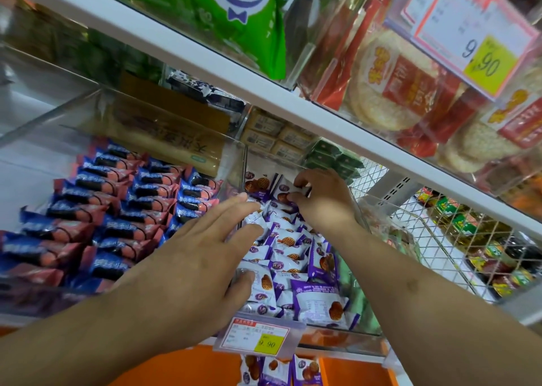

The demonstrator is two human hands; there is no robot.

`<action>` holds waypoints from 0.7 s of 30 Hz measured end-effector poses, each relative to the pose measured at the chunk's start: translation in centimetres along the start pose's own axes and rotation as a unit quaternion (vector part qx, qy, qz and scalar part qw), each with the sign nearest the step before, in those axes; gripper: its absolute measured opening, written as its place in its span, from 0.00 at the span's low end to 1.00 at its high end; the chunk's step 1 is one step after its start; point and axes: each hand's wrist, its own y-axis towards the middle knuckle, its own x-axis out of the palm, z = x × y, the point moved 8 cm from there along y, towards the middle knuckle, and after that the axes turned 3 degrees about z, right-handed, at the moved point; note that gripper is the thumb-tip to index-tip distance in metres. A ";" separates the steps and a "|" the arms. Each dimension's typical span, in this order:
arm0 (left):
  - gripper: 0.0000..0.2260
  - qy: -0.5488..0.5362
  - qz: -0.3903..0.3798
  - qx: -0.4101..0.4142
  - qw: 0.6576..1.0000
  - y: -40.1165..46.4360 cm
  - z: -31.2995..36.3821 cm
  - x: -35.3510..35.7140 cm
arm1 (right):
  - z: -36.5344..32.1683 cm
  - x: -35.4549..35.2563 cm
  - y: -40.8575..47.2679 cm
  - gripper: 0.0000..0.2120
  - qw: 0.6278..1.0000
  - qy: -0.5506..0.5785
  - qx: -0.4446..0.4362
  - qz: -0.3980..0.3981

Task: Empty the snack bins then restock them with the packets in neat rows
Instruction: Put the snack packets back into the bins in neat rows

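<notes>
Restocking looks underway: in the clear plastic bin [363, 331] of purple-and-white waffle packets [289, 250], right hand [319, 196] pinches one at the back, left hand [202, 250] presses flat-fingered near its front; next, seat that packet in line

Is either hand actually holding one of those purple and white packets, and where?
The right hand pinches a purple and white snack packet by its top edge at the bin's back. The left hand lies flat, holding nothing.

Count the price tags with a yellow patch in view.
2. One price tag hangs on the front of the purple-packet bin; the other price tag sits at the upper right, over the rice crackers. Others may lie outside the frame.
</notes>
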 end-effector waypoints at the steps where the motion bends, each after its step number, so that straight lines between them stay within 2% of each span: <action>1: 0.25 0.001 0.001 0.000 1.000 0.0 0.0 0.0 | -0.1 0.0 0.1 0.07 1.000 0.007 0.001 0.006; 9: 0.25 0.007 -0.005 -0.002 1.000 0.1 0.1 -0.1 | -0.1 0.8 0.2 0.11 1.000 0.008 -0.005 0.019; 21: 0.25 0.001 -0.021 -0.013 1.000 0.1 0.2 0.0 | 2.3 -0.6 -0.7 0.26 0.997 0.030 0.023 -0.074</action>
